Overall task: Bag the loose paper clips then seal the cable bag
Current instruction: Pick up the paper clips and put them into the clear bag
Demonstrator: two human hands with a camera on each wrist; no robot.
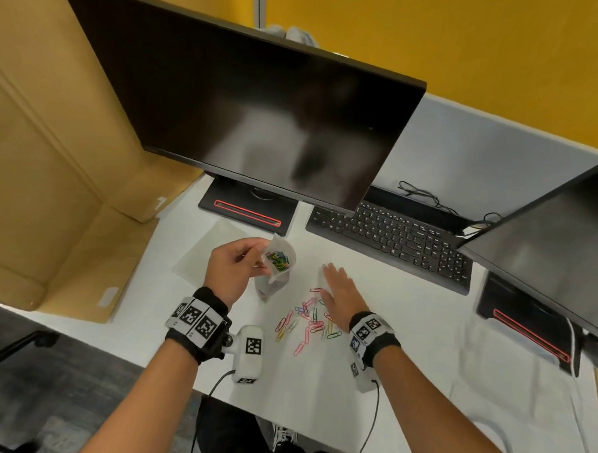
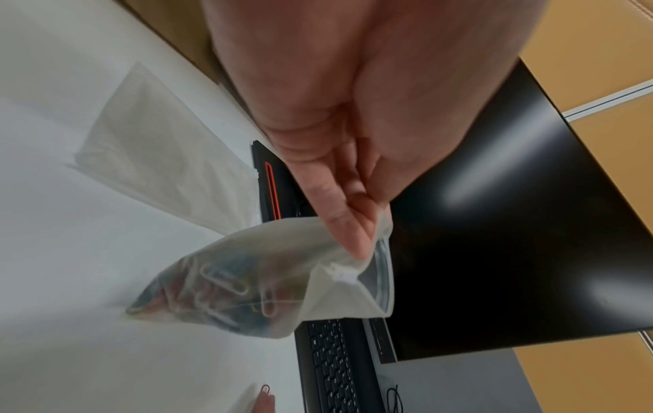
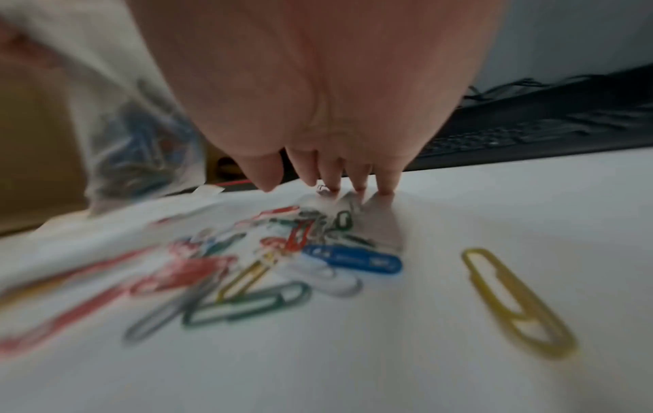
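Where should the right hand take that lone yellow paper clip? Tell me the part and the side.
Pinch the yellow paper clip across its two long wires near the middle, coming straight down from above. It lies flat on the desk, apart from the pile, so the right hand has room on both sides.

No legible text, keyboard [image 1: 393, 239] legends blurred

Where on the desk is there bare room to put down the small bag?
Bare white desk lies right of the right hand, between the keyboard and the near edge. Another free strip runs along the near edge, below the loose paper clips. It is crowded between the hands, and left of the clip bag, where a flat translucent bag lies.
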